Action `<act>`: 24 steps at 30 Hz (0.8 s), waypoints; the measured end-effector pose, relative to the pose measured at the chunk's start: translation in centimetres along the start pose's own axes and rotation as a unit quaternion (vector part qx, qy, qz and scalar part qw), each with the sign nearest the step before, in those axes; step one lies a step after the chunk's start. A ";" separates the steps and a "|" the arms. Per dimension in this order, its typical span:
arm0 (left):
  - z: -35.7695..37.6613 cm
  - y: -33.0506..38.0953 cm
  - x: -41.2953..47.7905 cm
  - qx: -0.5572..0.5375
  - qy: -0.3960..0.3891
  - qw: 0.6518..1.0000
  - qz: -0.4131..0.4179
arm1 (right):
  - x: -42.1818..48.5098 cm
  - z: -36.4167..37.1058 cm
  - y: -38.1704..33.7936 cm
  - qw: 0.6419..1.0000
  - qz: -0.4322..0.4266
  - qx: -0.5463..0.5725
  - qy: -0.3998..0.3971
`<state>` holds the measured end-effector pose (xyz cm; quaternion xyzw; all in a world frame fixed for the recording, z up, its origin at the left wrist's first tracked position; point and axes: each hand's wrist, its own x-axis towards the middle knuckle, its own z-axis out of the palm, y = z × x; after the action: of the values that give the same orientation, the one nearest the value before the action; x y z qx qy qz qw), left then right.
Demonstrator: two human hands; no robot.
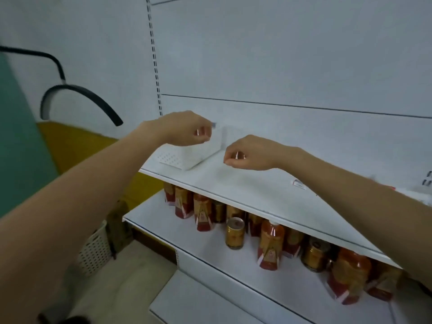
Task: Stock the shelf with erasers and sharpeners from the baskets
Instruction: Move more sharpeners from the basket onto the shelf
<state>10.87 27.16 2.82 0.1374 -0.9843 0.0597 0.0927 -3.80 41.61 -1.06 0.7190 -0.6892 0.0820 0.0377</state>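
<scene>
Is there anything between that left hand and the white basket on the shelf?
Nothing visible. The left hand hangs right above the white basket on the shelf; only open air lies between them.

Black hoses (93,95) curve across a white wall (81,31) above beige floor (131,277).

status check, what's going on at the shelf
Left hand pinches a small grey item over the white basket. Right hand curled, contents unclear. Nothing blocking the shelf.
</scene>
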 end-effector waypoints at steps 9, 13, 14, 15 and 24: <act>2.4 -11.6 3.3 0.005 -0.014 0.999 -0.049 | 13.5 0.0 3.0 0.999 -0.032 -0.009 0.025; 4.0 -15.9 6.0 -0.042 -0.016 0.997 -0.058 | 18.7 0.8 6.4 0.998 -0.023 0.034 0.039; 4.7 -16.8 6.6 -0.052 -0.014 0.997 -0.060 | 19.9 1.5 7.3 0.998 -0.019 0.042 0.037; 5.4 -17.6 7.1 -0.062 -0.014 0.996 -0.061 | 20.9 2.3 8.1 0.998 -0.015 0.049 0.033; 9.8 -22.4 12.1 -0.117 -0.062 0.991 0.019 | 27.1 5.8 11.8 0.992 0.082 0.092 0.012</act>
<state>4.15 1.23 -2.24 0.1105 -0.9909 -0.0626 0.0454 -14.19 13.42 -2.90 0.6595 -0.7347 0.1564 -0.0278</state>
